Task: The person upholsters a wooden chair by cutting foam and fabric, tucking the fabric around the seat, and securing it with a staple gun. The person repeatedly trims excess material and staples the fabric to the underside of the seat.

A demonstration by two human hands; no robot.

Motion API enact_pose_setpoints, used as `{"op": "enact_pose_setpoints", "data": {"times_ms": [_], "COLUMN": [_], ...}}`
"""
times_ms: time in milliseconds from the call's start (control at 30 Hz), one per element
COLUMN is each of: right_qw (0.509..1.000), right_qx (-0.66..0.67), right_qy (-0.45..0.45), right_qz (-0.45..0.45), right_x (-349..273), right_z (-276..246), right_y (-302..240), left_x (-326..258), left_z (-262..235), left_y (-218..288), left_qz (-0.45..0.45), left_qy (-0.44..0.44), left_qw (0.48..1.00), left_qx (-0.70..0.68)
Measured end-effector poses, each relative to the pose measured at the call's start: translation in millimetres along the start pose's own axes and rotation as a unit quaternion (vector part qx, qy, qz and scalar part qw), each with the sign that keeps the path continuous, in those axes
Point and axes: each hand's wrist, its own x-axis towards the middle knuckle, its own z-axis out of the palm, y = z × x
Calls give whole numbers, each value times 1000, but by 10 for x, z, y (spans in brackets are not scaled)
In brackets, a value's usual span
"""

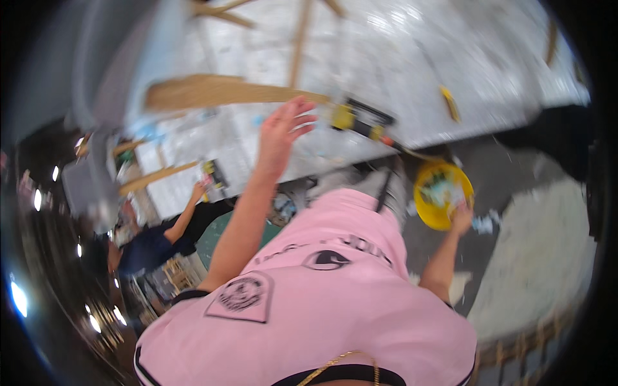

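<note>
My left hand [286, 132] is raised over the near edge of the table, fingers spread and nothing in them. Just beyond its fingertips runs a long light-brown wooden piece [225, 93], part of a frame. To the right of that hand lies a yellow and black power tool [364, 119] with a hose at its end. Low on the right, my right hand [461, 217] reaches over the rim of a yellow bucket [428, 215]. Whitish and green bits [441, 188] lie inside the bucket. Blur hides the right fingers and whatever they may hold.
The table [399, 58] has a shiny plastic cover. A slim yellow tool [449, 104] lies on it. At left a co-worker [151, 248] in dark clothing reaches toward another yellow and black tool [214, 174]. Pale sheet material [534, 251] covers the floor at right.
</note>
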Motion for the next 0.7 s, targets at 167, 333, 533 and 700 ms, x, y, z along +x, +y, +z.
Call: {"op": "enact_pose_setpoints", "data": {"times_ms": [167,333,533,700], "right_qw": [984,957,840,656], "right_qx": [-160,150,184,-27], "right_qy": [36,7,-239,-308], "right_qz": [62,-247,-451,-688], "right_x": [-506,-318,-1706,-2394], "right_z": [-446,-357,-1139,-1585], "right_y": [-788,-2447,-5283,-6515], "left_x": [-409,-440,-542,-387], "left_z": [-458,-627,-708,-779], "left_y": [850,1201,1342,1272], "left_qz": [183,217,138,174], "left_qy": [-44,-177,-84,-36], "left_qw": [965,858,871,910], "left_qx": [-184,-430,-464,-374]}}
